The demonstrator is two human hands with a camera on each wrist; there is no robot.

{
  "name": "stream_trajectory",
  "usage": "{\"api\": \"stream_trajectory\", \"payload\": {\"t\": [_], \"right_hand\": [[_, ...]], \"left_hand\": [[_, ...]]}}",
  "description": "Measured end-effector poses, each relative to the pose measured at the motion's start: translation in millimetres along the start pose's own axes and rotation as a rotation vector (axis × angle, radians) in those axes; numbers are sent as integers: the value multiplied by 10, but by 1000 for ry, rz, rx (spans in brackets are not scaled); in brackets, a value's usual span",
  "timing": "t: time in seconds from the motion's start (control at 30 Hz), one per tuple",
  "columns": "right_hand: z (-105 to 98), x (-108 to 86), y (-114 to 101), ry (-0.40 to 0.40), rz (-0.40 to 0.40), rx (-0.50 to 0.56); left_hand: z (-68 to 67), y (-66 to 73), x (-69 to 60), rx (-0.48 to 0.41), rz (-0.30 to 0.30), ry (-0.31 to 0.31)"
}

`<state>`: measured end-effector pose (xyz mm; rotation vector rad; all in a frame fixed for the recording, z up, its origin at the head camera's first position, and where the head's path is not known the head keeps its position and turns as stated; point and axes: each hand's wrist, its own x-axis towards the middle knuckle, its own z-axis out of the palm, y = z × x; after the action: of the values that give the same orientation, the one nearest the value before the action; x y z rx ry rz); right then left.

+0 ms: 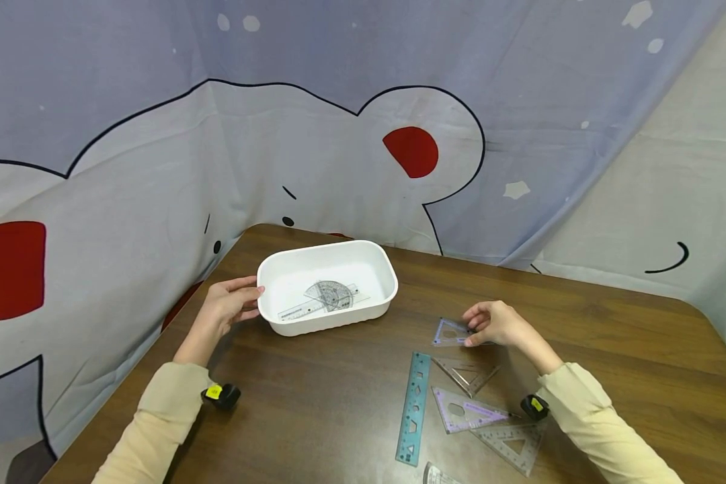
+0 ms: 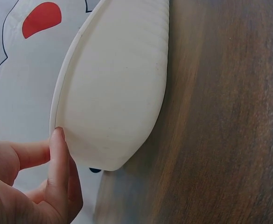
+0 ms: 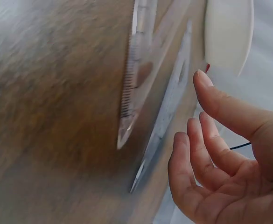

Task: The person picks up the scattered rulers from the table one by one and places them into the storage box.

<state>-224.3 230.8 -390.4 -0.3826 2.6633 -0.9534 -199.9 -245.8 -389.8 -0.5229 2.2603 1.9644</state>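
My left hand (image 1: 222, 306) holds the left end of a white plastic tray (image 1: 325, 327), its thumb and a finger pinching the rim in the left wrist view. Inside the tray lie a clear protractor (image 1: 333, 296) and a clear straight ruler (image 1: 299, 311), overlapping. My right hand (image 1: 495, 325) hovers over a blue-edged set square (image 1: 440, 334), partly covering it in the head view. Its thumb and fingers (image 3: 179, 154) are parted and curved, with nothing between them in the right wrist view.
Nearer the front lie a teal straight ruler (image 1: 413, 410), a clear set square (image 1: 472, 388), a purple set square (image 1: 454, 420), a larger clear set square (image 1: 520, 457) and a partly cut-off protractor (image 1: 437, 476). A patterned cloth (image 1: 314, 154) hangs behind the brown table (image 1: 302, 403).
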Motion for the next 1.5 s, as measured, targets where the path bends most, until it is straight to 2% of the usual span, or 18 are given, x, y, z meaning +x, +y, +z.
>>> {"api": "stream_trajectory", "payload": {"t": [0.53,0.93,1.2,1.5], "right_hand": [[98,6,62,51,49,-159],[65,32,48,14,61,-182],[72,29,12,41,78,-149],[76,13,61,20,-7,-116]], "left_hand": [[8,8,-4,3,-7,6],[6,8,-2,-4,-4,2],[-2,10,-11,-15,-7,3],[-1,3,1,-21,-6,-2]]}}
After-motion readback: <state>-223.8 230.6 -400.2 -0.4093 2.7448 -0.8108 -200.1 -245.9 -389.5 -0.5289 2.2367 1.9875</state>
